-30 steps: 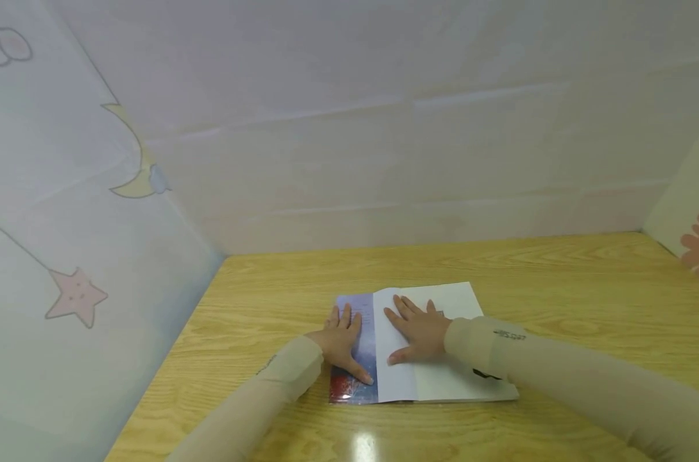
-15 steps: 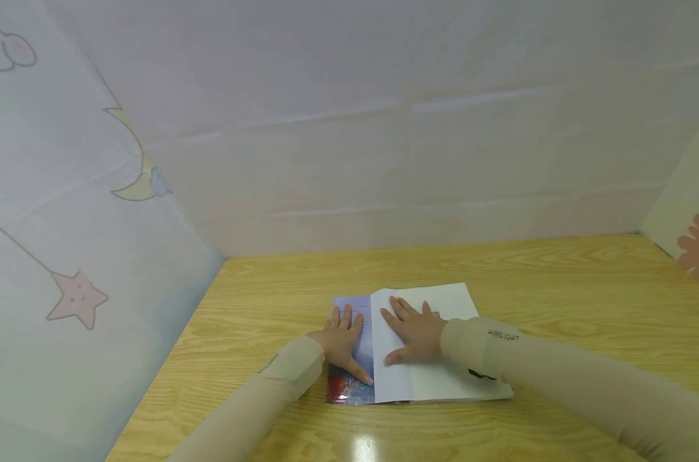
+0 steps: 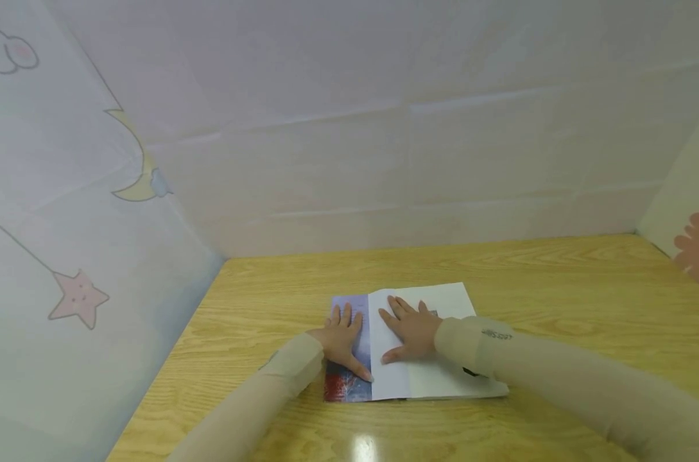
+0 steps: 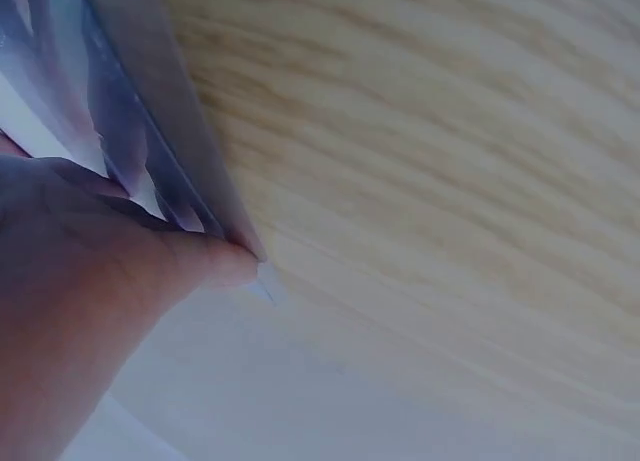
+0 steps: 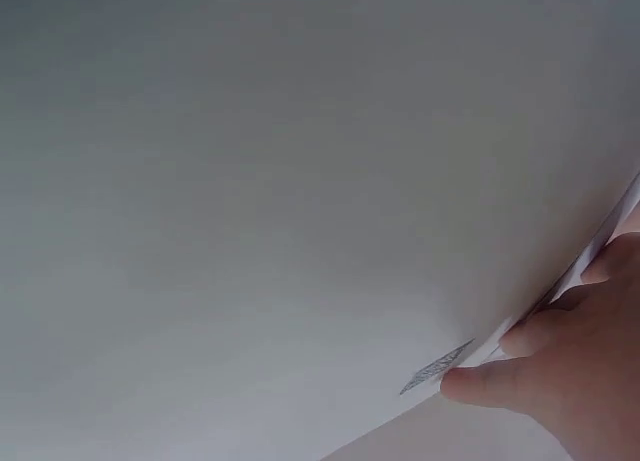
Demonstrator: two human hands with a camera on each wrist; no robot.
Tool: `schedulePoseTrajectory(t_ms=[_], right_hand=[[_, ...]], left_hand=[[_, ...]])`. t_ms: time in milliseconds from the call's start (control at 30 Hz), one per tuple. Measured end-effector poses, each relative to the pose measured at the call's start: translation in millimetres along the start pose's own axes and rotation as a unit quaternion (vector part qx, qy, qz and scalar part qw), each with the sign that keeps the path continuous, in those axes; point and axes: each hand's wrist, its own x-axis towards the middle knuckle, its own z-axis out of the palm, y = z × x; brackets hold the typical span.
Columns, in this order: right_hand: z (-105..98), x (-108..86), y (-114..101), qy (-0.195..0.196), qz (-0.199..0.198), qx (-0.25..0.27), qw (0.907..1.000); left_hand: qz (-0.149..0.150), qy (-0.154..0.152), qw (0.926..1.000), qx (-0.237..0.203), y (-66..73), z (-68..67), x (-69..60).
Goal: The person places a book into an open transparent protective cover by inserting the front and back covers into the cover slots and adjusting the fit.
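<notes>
An opened book [image 3: 418, 382] with white paper leaves lies flat on the yellow wood-grain counter [image 3: 257, 295]. Bare left hand [image 3: 339, 343]: rests on the glossy purple-blue panel [image 3: 362, 350] at left. Bare right hand [image 3: 413, 333]: rests on the white leaves beside it. Each grip is spread flat, fingers fanned, nothing clasped. Judgement: broad contact across both sides probably keeps springy leaves from lifting.

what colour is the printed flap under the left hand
The flap is purple-blue, red at one corner, clearest in the head view.
</notes>
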Motion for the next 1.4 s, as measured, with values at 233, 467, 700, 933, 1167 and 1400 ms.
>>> schedulePoseTrajectory(t_ms=[233, 467, 700, 933, 1167, 1400], right_hand=[[1.9, -4.4, 7.6, 0.005, -0.017, -0.004, 0.9998], [1.7, -10.4, 7.8, -0.004, -0.036, 0.002, 0.9994], [-3.7, -13.3, 1.5, -0.009, -0.039, -0.004, 0.9992], [2.1, -7.5, 8.5, -0.004, -0.042, 0.002, 0.9991], [7.0, -4.7, 17.2, -0.012, -0.038, 0.021, 0.999], [-3.9, -13.6, 16.3, -0.02, -0.029, 0.079, 0.9963]], left_hand=[[0.002, -0.001, 0.9999, -0.017, -5.9, 1.2, 1.6], [-0.002, 0.003, 0.9999, 0.011, -1.2, 1.7, -1.1], [0.013, -0.002, 0.9999, 0.009, 2.9, 0.8, -3.9], [0.029, 0.008, 0.9995, 0.012, -0.4, 4.7, 3.4], [0.022, 0.059, 0.9902, -0.125, -14.9, 5.5, 3.9], [-0.047, 0.185, 0.9525, -0.237, -24.9, -1.8, -9.5]])
